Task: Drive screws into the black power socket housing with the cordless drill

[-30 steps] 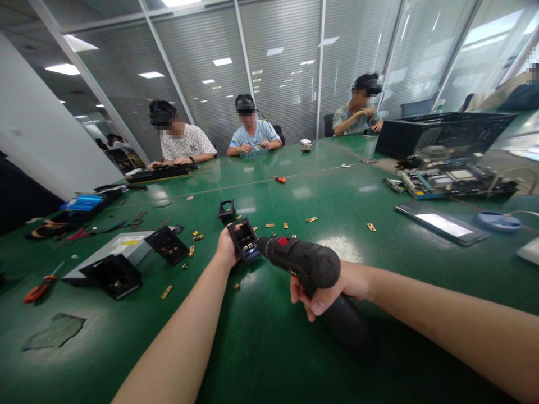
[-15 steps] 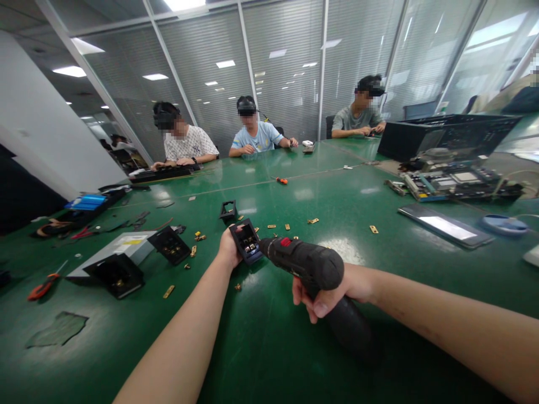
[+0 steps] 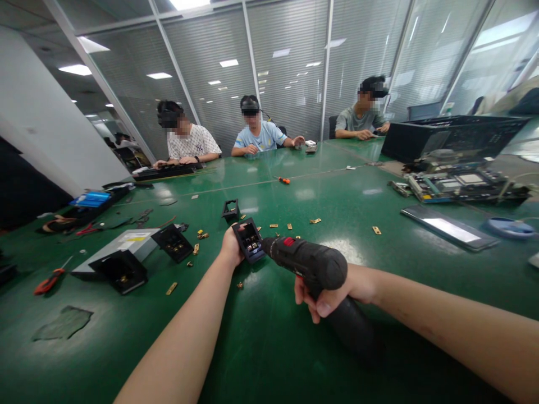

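My left hand point(image 3: 232, 246) grips the left side of a black socket box point(image 3: 251, 240), tilted up so its recessed inside with brass-coloured parts faces me. Wrapped round the handle of a black cordless drill point(image 3: 309, 259) is my right hand point(image 3: 326, 294), a finger near the red trigger. The drill's front end points left at the box's right edge; whether its bit touches a part inside is hidden. Small brass strips point(image 3: 315, 221) lie scattered behind the box. To the left, two similar black boxes point(image 3: 120, 270) point(image 3: 172, 243) lean by a grey metal case point(image 3: 138, 240).
A black square frame point(image 3: 230, 210) stands behind my left hand. Orange screwdrivers point(image 3: 49, 281) point(image 3: 283, 180) lie on the green table. At right are a phone-like slab point(image 3: 448, 226), a circuit board point(image 3: 467, 185) and a black computer case point(image 3: 408, 140). Several people sit across the table.
The view has shifted slightly, moving the scene a little right. Both hands keep their holds on the box and drill. Across the table, the person at right has moved their hands.
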`<state>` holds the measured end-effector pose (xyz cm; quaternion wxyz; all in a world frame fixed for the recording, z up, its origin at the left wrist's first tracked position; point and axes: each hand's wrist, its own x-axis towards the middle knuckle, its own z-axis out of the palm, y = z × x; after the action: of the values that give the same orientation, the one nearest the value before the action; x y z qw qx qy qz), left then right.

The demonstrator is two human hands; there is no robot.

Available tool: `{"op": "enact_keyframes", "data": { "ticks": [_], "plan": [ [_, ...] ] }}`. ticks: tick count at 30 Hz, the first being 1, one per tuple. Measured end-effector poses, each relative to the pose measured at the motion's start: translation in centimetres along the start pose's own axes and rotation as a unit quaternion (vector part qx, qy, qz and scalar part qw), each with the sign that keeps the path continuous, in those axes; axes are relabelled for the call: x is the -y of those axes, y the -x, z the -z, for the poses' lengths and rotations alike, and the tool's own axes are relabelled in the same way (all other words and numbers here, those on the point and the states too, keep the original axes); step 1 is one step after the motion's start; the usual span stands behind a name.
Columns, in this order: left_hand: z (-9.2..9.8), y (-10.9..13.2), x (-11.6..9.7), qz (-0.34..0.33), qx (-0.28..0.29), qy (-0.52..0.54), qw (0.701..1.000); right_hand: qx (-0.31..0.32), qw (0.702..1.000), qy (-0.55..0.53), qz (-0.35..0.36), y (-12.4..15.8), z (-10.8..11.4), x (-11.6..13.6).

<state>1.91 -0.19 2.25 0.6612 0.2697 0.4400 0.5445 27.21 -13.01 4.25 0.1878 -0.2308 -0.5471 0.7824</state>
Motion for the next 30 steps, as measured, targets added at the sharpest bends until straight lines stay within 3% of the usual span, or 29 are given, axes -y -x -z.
{"op": "enact_keyframes", "data": {
  "ticks": [25,30],
  "plan": [
    [-0.15,0.11,-0.07,-0.004,-0.012,-0.005,1.0,0.02,1.0,-0.01,0.009,-0.17,0.41,-0.45],
    [-0.22,0.33,0.0,-0.002,0.01,-0.001,1.0,0.004,1.0,-0.006,0.009,0.05,0.25,-0.48]
  ]
}}
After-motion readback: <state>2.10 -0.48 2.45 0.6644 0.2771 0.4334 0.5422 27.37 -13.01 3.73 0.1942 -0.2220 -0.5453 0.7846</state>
